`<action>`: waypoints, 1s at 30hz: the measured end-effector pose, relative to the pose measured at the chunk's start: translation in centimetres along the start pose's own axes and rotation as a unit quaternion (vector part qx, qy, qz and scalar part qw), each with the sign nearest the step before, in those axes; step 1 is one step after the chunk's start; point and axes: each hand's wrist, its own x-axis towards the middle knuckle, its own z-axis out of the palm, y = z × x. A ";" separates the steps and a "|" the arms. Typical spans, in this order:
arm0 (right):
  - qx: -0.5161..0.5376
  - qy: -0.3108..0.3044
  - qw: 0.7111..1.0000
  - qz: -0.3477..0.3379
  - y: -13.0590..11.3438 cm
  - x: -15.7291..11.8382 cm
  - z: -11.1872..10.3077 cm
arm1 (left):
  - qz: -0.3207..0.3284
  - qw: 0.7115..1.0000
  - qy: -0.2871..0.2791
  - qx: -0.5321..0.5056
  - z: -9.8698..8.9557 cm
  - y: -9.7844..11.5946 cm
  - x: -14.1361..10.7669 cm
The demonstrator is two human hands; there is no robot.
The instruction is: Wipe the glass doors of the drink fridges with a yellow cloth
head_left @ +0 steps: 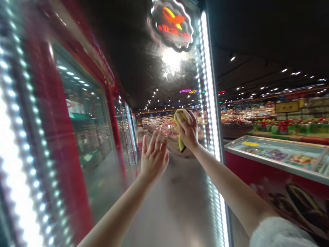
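A clear glass panel (177, 192) stands upright in front of me, edged on its right by a bright LED strip (212, 103). My right hand (189, 128) holds a folded yellow cloth (180, 118) with a dark edge against the glass, left of the strip. To the left and slightly lower, my left hand (154, 154) is raised with its fingers spread and nothing in it. Its fingertips are at the glass; whether they touch it I cannot tell. Above both hands, a glowing sign (173, 24) with reversed lettering shows on the panel.
A red-framed glass cabinet (84, 137) and another bright LED strip (15, 185) run along the left. At the right stands a red chest freezer (257, 178) with packaged goods inside. Bottles (290, 127) and heaped goods are behind it.
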 end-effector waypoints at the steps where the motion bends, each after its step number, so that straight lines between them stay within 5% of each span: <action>1: 0.014 -0.037 0.998 -0.039 -0.7 -0.9 -0.5 | 0.000 1.000 -0.004 0.003 -0.2 0.0 -0.2; 4: 0.037 -0.069 0.991 -0.105 -0.7 -3.1 -2.0 | -0.004 1.000 -0.022 0.011 -1.0 -0.6 -0.8; 8: 0.000 0.060 0.998 0.003 -0.3 -1.2 -0.5 | -0.006 0.999 -0.030 0.020 -2.5 -2.1 -1.4; 11: -0.030 0.096 0.994 0.049 -3.3 1.0 1.6 | -0.015 0.999 -0.039 0.029 -3.3 -2.8 -1.4; 14: -0.027 0.035 0.999 -0.022 -6.5 0.2 1.3 | -0.017 0.998 -0.051 0.036 -4.1 -3.4 -1.6; 18: 0.011 -0.056 0.989 -0.138 -6.5 -2.4 -0.8 | -0.031 0.997 -0.053 0.053 -5.1 -4.1 -2.5; 21: 0.015 0.010 0.999 -0.051 -6.2 -1.6 -0.3 | -0.048 0.995 -0.053 0.065 -5.8 -4.6 -3.2; 25: 0.005 0.064 0.997 0.050 -10.1 0.7 2.1 | -0.059 0.994 -0.050 0.079 -6.5 -4.8 -3.7; 30: 0.036 -0.068 0.987 -0.140 -12.8 -1.6 0.8 | -0.068 0.993 -0.042 0.092 -7.3 -5.2 -4.7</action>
